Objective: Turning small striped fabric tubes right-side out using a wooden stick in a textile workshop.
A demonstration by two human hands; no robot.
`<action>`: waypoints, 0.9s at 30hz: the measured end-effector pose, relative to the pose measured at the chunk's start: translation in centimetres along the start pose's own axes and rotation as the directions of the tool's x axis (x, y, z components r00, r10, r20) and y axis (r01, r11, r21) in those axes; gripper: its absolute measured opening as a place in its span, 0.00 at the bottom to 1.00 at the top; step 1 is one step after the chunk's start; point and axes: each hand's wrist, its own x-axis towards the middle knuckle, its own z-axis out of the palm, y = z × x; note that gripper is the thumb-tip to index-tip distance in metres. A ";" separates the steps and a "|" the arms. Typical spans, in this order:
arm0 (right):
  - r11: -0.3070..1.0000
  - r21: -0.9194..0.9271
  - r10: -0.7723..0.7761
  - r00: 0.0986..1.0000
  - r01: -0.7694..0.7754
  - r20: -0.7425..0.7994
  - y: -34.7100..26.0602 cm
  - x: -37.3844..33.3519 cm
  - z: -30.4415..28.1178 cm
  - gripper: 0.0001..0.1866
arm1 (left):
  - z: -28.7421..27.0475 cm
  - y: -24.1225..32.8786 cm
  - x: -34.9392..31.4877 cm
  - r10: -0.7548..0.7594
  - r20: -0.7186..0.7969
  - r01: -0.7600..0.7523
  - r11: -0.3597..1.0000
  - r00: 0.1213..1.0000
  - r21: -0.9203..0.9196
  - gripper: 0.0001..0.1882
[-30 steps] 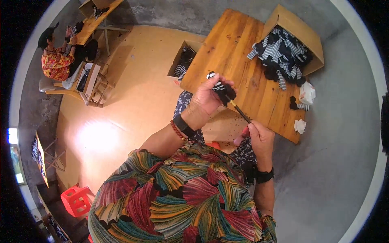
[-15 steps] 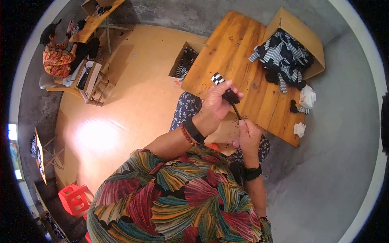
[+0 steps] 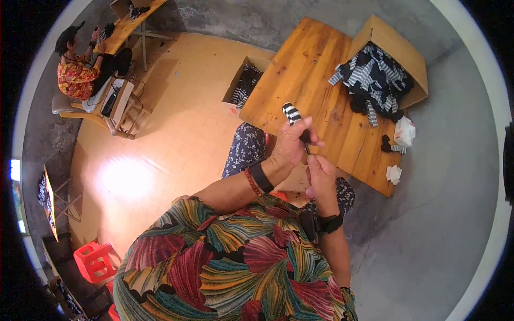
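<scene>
My left hand [image 3: 292,145] is wrapped round a sock [image 3: 292,114] with black and white stripes, whose striped end stands up above my thumb. Below it, a dark part of the sock lies mostly behind my fingers. From there a thin dark strand [image 3: 307,149] runs down to my right hand [image 3: 323,176], which pinches its lower end close by. I cannot tell whether that strand belongs to the sock or is a slim tool. Both hands are held over my lap, near the front edge of the wooden table [image 3: 292,64].
A tipped cardboard box [image 3: 416,61] spills striped and black socks [image 3: 377,77] onto the table. Beside it are a white tissue pack [image 3: 405,132], a small sock [image 3: 394,146] and crumpled paper [image 3: 393,174]. Another carton [image 3: 231,107] stands left of the table. A person [image 3: 77,77] sits at the far left.
My right hand has moved up toward my left, so less of the dark strand shows between them. The left hand has shifted slightly down, covering more of the sock's dark part.
</scene>
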 end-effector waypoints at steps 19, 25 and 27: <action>0.987 -0.113 -0.113 0.994 0.111 -0.013 -1.8 0.4 1.0 0.14 | 1.1 4.2 1.8 0.124 0.058 -0.124 0.992 0.991 -0.007 0.10; 0.979 -0.137 -0.159 0.986 0.152 -0.045 -0.1 1.1 1.1 0.14 | 1.2 2.3 1.5 0.077 -0.059 -0.073 0.996 0.995 0.059 0.11; 0.998 0.003 -0.056 0.998 0.056 -0.023 -0.8 0.8 1.5 0.14 | 0.8 2.1 1.6 0.055 -0.037 -0.053 0.997 0.998 0.051 0.11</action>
